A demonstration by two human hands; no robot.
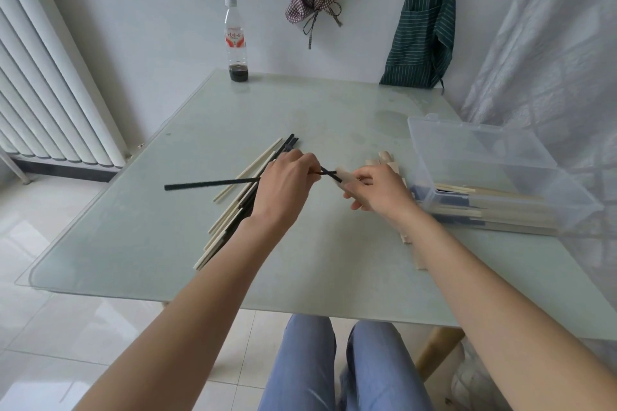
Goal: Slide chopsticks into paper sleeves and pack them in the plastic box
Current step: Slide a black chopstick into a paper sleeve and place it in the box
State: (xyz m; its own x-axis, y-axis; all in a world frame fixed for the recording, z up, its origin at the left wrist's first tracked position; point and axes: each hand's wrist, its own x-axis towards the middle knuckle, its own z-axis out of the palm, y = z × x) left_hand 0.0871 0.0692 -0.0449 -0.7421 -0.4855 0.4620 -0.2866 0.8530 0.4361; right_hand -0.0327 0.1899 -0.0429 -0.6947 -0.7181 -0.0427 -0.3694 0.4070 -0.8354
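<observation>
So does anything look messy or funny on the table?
A little. The two black chopsticks in the left hand cross like an X just before the paper sleeve held by the right hand, so they aren't lined up. The loose chopsticks lie fanned out unevenly.

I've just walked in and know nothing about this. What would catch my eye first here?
Probably the two hands at the table's middle: the left hand grips black chopsticks and feeds their tips into a paper sleeve pinched by the right hand. Next, the clear plastic box on the right, holding sleeved pairs, and the nearly empty bottle at the far edge.
</observation>
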